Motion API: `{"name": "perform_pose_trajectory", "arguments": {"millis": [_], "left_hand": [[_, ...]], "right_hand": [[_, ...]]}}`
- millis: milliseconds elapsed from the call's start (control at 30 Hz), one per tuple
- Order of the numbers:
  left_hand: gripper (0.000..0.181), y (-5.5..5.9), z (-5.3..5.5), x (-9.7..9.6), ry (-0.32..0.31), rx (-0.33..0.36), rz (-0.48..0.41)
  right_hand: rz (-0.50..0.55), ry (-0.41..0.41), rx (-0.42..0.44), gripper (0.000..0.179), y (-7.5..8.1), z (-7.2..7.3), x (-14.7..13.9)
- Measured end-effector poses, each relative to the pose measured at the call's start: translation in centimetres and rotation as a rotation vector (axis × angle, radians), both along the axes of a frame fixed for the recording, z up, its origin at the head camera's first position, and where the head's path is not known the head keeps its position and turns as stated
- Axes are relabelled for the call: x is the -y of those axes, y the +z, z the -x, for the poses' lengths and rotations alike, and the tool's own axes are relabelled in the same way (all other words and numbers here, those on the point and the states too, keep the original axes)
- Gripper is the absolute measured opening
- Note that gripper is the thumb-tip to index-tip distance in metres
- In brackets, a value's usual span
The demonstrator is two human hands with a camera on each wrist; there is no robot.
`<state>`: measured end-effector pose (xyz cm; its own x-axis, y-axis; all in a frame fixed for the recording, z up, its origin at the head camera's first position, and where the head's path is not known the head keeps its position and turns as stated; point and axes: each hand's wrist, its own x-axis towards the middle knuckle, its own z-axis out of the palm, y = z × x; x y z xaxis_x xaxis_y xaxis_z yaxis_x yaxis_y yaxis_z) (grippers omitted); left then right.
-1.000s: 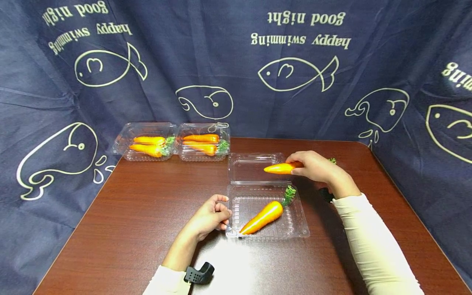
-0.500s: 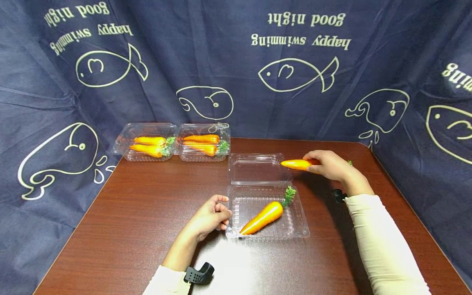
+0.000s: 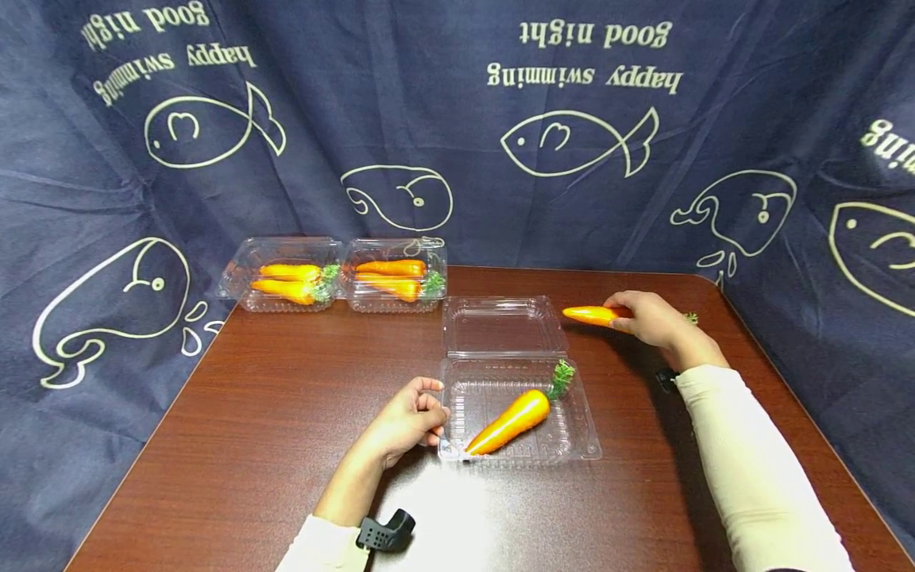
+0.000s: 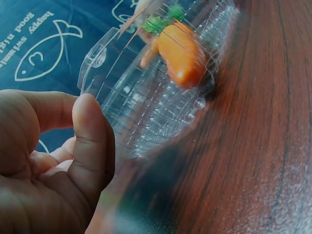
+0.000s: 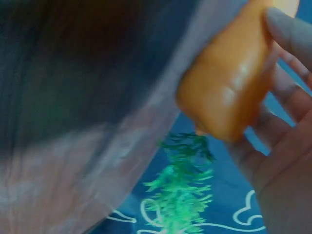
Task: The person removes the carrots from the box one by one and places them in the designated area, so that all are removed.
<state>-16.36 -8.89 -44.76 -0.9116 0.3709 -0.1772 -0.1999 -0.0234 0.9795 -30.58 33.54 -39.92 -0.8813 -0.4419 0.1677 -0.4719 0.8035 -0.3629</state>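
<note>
My right hand (image 3: 652,319) grips an orange carrot (image 3: 590,315) with a leafy green top, just right of the raised lid end of a clear plastic clamshell box (image 3: 468,395). In the right wrist view the thumb and fingers lie along the carrot (image 5: 226,90), its green leaves (image 5: 183,195) hanging past the hand. With thumb and index finger my left hand (image 3: 406,417) pinches the near-left rim of that box. Inside its base, a second carrot (image 3: 511,423) lies diagonally, leaves toward the far right. The lid (image 3: 503,327) is folded back, away from the body.
Two more clear boxes, a left one (image 3: 289,253) and a right one (image 3: 395,248), stand side by side at the table's back left, carrots inside each. A dark blue cloth (image 3: 472,143) with white fish drawings hangs behind the brown table (image 3: 286,381).
My right hand has moved to the right with its carrot, from over the lid to beside it. The left hand and the box have stayed in place.
</note>
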Motion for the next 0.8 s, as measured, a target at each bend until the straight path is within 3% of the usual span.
{"name": "perform_pose_trajectory", "arguments": {"millis": [200, 400, 800], "left_hand": [[0.047, -0.1, 0.1, -0.1, 0.014, 0.005, -0.002], [0.046, 0.0, 0.2, -0.2, 0.014, -0.002, -0.004], [0.046, 0.1, 0.3, -0.1, 0.014, -0.011, 0.028]], "right_hand": [[-0.035, -0.018, -0.123, 0.028, -1.3, 1.1, -0.6], [-0.074, -0.055, -0.175, 0.028, -2.1, 1.9, -1.1], [-0.142, -0.138, -0.168, 0.029, -3.3, 2.7, -1.9]]}}
